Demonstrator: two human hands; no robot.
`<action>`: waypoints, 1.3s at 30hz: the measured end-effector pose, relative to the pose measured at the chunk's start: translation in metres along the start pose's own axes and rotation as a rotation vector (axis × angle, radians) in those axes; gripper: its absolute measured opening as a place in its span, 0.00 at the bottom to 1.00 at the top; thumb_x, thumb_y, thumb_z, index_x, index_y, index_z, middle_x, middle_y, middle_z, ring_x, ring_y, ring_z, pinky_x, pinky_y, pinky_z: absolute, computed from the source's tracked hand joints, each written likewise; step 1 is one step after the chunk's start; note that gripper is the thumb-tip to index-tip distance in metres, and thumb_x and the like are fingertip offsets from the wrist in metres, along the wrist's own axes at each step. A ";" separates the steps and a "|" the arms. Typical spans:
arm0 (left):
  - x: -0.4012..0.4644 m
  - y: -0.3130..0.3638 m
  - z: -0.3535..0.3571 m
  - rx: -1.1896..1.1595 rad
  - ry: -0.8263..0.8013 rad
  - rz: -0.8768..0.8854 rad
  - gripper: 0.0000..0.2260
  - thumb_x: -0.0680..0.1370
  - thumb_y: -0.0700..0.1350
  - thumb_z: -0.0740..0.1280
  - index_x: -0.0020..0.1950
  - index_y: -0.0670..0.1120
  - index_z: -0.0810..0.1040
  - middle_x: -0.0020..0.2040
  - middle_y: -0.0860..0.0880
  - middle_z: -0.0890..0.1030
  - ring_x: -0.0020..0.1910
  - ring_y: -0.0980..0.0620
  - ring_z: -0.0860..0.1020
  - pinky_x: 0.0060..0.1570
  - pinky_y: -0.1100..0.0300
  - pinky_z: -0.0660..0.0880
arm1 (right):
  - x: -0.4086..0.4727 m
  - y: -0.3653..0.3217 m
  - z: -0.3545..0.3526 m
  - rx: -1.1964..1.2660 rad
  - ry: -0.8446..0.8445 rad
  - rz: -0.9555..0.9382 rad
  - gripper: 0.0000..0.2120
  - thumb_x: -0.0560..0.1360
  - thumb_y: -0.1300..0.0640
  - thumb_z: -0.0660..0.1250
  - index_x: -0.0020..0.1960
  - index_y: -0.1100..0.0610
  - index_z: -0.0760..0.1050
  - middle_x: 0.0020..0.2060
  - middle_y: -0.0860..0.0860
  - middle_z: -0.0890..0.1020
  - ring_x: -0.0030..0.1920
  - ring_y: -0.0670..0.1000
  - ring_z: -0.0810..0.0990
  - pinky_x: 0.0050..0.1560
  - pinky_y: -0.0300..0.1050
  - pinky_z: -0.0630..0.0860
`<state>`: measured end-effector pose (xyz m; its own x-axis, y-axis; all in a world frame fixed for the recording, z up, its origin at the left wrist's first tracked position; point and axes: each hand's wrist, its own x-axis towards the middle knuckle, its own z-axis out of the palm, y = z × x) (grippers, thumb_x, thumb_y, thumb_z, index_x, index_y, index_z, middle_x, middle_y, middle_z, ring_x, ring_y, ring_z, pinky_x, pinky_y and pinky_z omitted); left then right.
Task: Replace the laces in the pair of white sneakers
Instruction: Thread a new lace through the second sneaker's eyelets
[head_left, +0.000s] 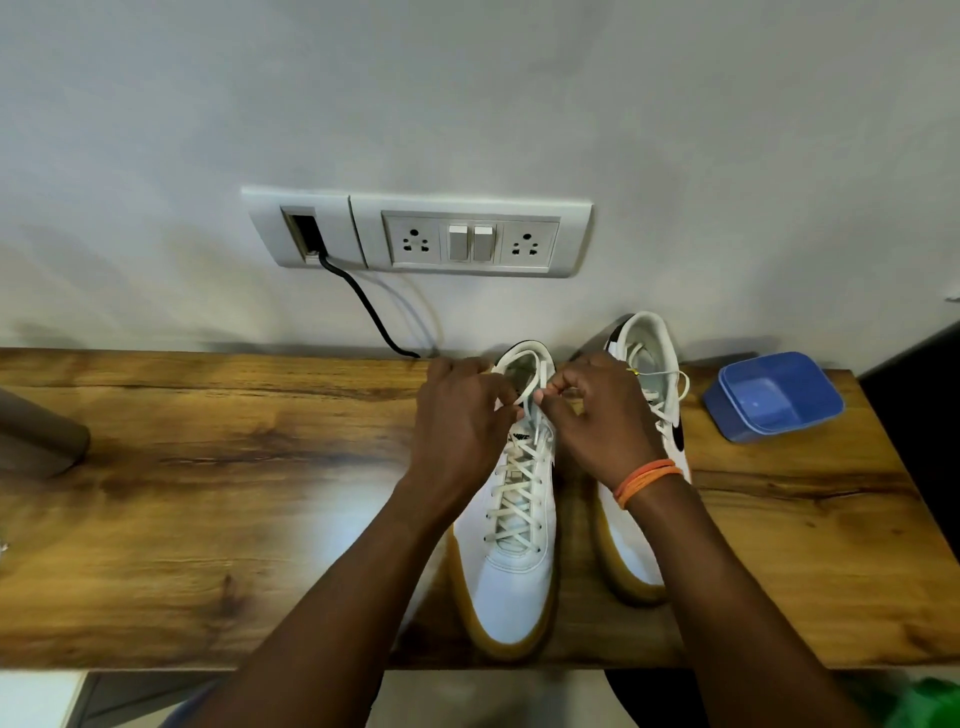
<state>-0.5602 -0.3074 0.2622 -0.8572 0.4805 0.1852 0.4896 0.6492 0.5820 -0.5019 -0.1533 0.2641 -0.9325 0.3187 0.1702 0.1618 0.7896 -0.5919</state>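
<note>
Left sneaker (511, 561) toe at 6 o'clock; left hand (462, 415) and right hand (597, 415) pinch its lace (530, 400) at 12 o'clock.

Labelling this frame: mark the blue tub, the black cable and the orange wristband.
blue tub (730, 402): head view, near-left outer wall.
black cable (370, 306): head view, mid-run against the wall.
orange wristband (645, 480): head view, strands across the right wrist.

Wood-grain desk (208, 493) vs grey wall (467, 104); socket panel (470, 241) above.
</note>
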 end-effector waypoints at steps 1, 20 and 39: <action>0.001 0.001 0.002 -0.035 -0.013 -0.011 0.02 0.71 0.47 0.74 0.40 0.50 0.83 0.42 0.49 0.82 0.45 0.46 0.76 0.45 0.51 0.74 | -0.001 0.000 0.005 -0.002 0.011 0.007 0.07 0.71 0.56 0.73 0.36 0.52 0.78 0.40 0.50 0.76 0.43 0.50 0.75 0.42 0.43 0.66; 0.032 -0.011 -0.016 -0.328 -0.122 -0.157 0.03 0.76 0.42 0.72 0.45 0.48 0.85 0.39 0.58 0.82 0.35 0.70 0.76 0.35 0.78 0.67 | 0.014 0.007 -0.003 0.239 0.011 0.282 0.06 0.73 0.63 0.68 0.41 0.56 0.82 0.38 0.48 0.84 0.41 0.48 0.81 0.46 0.43 0.76; 0.015 -0.002 0.020 -0.082 -0.195 -0.042 0.16 0.83 0.51 0.54 0.56 0.50 0.81 0.60 0.49 0.70 0.64 0.47 0.64 0.60 0.51 0.62 | 0.010 0.032 -0.042 -0.296 0.034 0.460 0.17 0.73 0.53 0.70 0.61 0.57 0.76 0.60 0.60 0.70 0.58 0.64 0.74 0.60 0.53 0.73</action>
<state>-0.5710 -0.2897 0.2476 -0.8260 0.5637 0.0074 0.4324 0.6251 0.6498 -0.4929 -0.1026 0.2795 -0.7335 0.6792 -0.0255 0.6392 0.6767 -0.3653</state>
